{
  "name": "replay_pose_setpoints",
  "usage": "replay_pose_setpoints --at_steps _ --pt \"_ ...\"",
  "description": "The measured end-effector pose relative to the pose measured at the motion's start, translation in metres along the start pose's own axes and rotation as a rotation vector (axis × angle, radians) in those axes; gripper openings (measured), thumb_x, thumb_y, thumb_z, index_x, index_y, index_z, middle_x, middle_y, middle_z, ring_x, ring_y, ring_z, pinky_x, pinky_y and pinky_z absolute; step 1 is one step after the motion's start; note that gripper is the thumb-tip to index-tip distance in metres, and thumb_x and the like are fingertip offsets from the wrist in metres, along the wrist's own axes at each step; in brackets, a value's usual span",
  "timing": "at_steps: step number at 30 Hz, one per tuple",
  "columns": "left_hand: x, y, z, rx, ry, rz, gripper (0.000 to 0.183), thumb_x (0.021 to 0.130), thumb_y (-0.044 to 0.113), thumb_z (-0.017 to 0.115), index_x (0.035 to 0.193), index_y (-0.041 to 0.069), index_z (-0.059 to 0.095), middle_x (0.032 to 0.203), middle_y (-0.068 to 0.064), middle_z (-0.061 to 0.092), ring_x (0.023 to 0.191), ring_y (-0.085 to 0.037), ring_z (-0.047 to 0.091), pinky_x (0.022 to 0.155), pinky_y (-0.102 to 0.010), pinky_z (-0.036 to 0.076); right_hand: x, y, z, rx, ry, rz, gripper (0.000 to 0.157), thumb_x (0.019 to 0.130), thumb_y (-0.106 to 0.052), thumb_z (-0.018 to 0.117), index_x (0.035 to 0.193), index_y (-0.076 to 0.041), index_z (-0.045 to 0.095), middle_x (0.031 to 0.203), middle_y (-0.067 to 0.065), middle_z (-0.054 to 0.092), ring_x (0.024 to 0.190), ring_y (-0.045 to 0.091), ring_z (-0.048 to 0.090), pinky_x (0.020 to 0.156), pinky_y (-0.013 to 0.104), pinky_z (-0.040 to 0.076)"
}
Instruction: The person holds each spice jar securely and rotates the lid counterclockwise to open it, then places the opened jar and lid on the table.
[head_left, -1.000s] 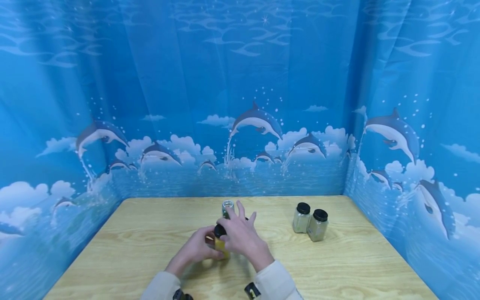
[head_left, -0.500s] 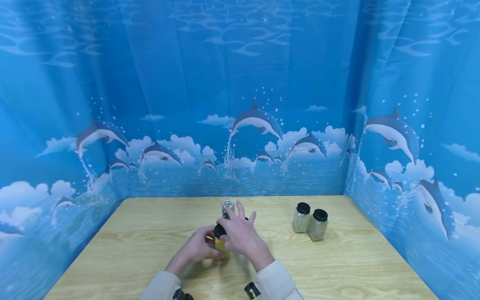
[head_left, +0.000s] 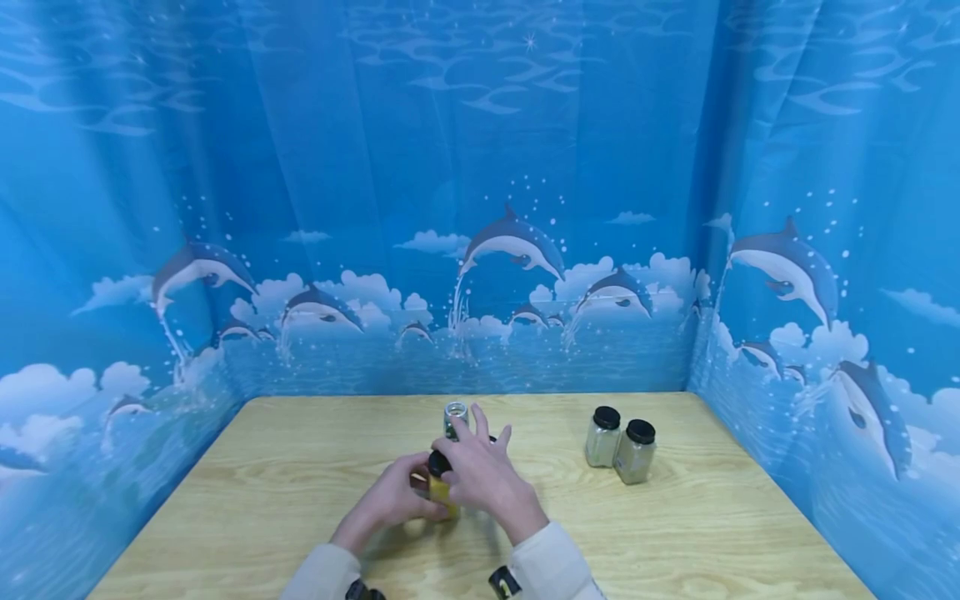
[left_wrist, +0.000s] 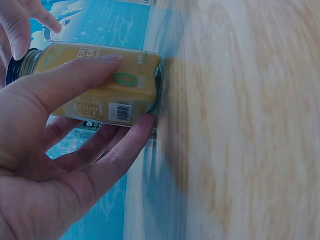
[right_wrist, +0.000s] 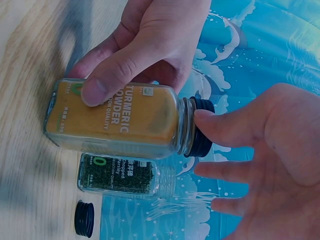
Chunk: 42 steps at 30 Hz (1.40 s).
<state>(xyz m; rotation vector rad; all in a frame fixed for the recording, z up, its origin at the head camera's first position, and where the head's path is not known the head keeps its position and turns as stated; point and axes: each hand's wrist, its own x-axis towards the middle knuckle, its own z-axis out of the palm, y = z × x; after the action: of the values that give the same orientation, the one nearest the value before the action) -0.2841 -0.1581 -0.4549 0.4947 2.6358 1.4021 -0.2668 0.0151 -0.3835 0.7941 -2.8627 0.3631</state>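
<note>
Hand half-curled around turmeric jar

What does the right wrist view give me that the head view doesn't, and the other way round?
Right wrist only: readable lettering, "Turmeric" on the turmeric jar and "Parsley" on the parsley jar.

Head only: two lidded jars off to the right, and both sleeves.

Both: the turmeric jar in the left hand, the right hand at its cap, the parsley jar, the table.
</note>
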Motion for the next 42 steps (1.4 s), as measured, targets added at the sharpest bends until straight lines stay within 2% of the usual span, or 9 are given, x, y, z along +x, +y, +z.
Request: replay_pose_setpoints --at_steps 7,13,18,23,27,32,37,42 --pt "0.0003 -0.0006 0.0001 0.006 -0.002 -0.007 0.064 0.060 0.021 0.088 0.119 0.016 0.061 0.102 -0.001 0.065 0.092 -0.017 0.063 0.084 -0.038 0.055 -0.0005 0.0000 -0.0008 0.022 -0.011 -0.005 0.046 0.080 -0.021 0.073 0.124 -0.027 0.060 0.152 0.010 0.035 0.144 0.044 0.013 0.096 0.084 0.015" --pt "0.0006 -0.0012 0.0002 -0.010 -0.007 0.015 0.052 0.062 0.019 0.087 0.109 0.017 0.063 0.101 -0.003 0.065 0.092 -0.017 0.064 0.083 -0.037 0.055 -0.0006 0.0017 0.0005 0.023 0.010 -0.008 0.051 0.082 -0.040 0.070 0.128 -0.023 0.056 0.152 0.009 0.034 0.144 0.044 0.013 0.096 0.084 0.016" --pt "0.0009 -0.0017 -0.0007 -0.009 -0.011 0.003 0.051 0.064 0.021 0.087 0.109 0.019 0.063 0.104 -0.003 0.065 0.093 -0.017 0.063 0.083 -0.036 0.055 0.0001 0.0023 0.0028 0.013 0.058 0.010 0.052 0.080 -0.052 0.068 0.120 -0.019 0.061 0.149 0.010 0.039 0.144 0.044 0.016 0.095 0.084 0.018" --pt "0.0013 -0.0028 -0.0011 -0.012 -0.012 -0.007 0.051 0.064 0.022 0.087 0.109 0.019 0.064 0.105 -0.004 0.065 0.094 -0.018 0.063 0.082 -0.036 0.055 0.0023 0.0028 0.0050 -0.003 0.086 0.052 0.050 0.079 -0.056 0.068 0.109 -0.016 0.064 0.148 0.011 0.040 0.144 0.044 0.016 0.096 0.083 0.017" --pt "0.0016 -0.0024 -0.0011 -0.011 -0.015 -0.010 0.051 0.063 0.022 0.087 0.109 0.019 0.064 0.104 -0.003 0.064 0.095 -0.019 0.063 0.084 -0.038 0.055 0.0030 0.0033 0.0059 -0.002 0.086 0.053 0.045 0.079 -0.052 0.069 0.107 -0.017 0.066 0.149 0.011 0.040 0.144 0.044 0.016 0.097 0.083 0.017" --pt "0.0016 -0.0018 0.0006 -0.018 0.001 0.006 0.054 0.061 0.019 0.087 0.109 0.017 0.064 0.102 -0.002 0.065 0.093 -0.017 0.063 0.083 -0.035 0.055 0.0031 0.0022 0.0063 0.003 0.077 0.013 0.036 0.079 -0.039 0.073 0.110 -0.022 0.066 0.148 0.010 0.041 0.143 0.044 0.018 0.095 0.083 0.020" --pt "0.0008 -0.0012 0.0011 -0.007 0.001 0.013 0.060 0.061 0.019 0.087 0.115 0.015 0.062 0.103 -0.002 0.066 0.092 -0.016 0.063 0.083 -0.035 0.055 0.0027 0.0005 0.0049 0.005 0.039 -0.005 0.039 0.077 -0.028 0.077 0.113 -0.024 0.065 0.149 0.011 0.040 0.143 0.044 0.017 0.095 0.083 0.020" --pt "0.0004 -0.0007 -0.0003 -0.004 -0.006 -0.003 0.064 0.060 0.021 0.087 0.119 0.016 0.061 0.104 -0.001 0.066 0.093 -0.017 0.062 0.084 -0.036 0.054 0.0020 0.0000 0.0038 0.001 0.030 -0.015 0.041 0.075 -0.023 0.078 0.114 -0.025 0.064 0.150 0.010 0.039 0.144 0.044 0.017 0.094 0.083 0.021"
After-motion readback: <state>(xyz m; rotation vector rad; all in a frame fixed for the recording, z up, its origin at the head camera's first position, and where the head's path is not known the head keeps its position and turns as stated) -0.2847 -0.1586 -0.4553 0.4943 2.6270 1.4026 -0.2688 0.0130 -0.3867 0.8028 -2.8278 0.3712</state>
